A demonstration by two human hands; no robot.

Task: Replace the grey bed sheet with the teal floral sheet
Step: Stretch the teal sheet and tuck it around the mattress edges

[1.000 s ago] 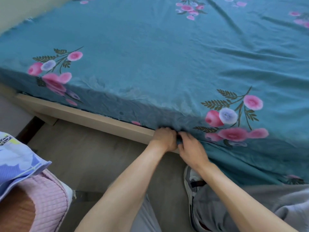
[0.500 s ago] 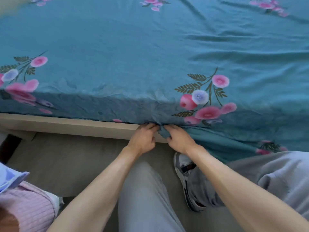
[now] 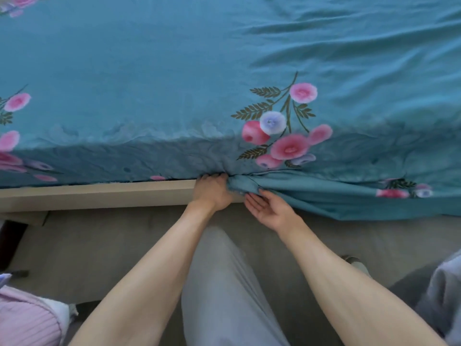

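The teal floral sheet [image 3: 174, 78] covers the top and near side of the mattress. Left of my hands its edge is tucked in above the pale wooden bed frame [image 3: 99, 196]. Right of them a loose length of sheet [image 3: 336, 198] hangs down over the frame. My left hand [image 3: 212, 192] presses its fingertips into the seam between mattress and frame, fingers curled on a bunched fold. My right hand [image 3: 270, 208] is palm up under that fold, its fingers apart and touching the cloth. A grey cloth [image 3: 444, 298] lies at the lower right; I cannot tell if it is the grey sheet.
I am low beside the bed, with one grey-trousered leg [image 3: 224, 295] between my arms on the grey floor [image 3: 99, 245]. A pink ribbed cushion [image 3: 27, 320] lies at the lower left. A shoe [image 3: 356, 264] shows behind my right forearm.
The view has shifted right along the bed edge. My right hand has turned palm up and opened its fingers under the fold, while my left hand stays pushed in at the seam.
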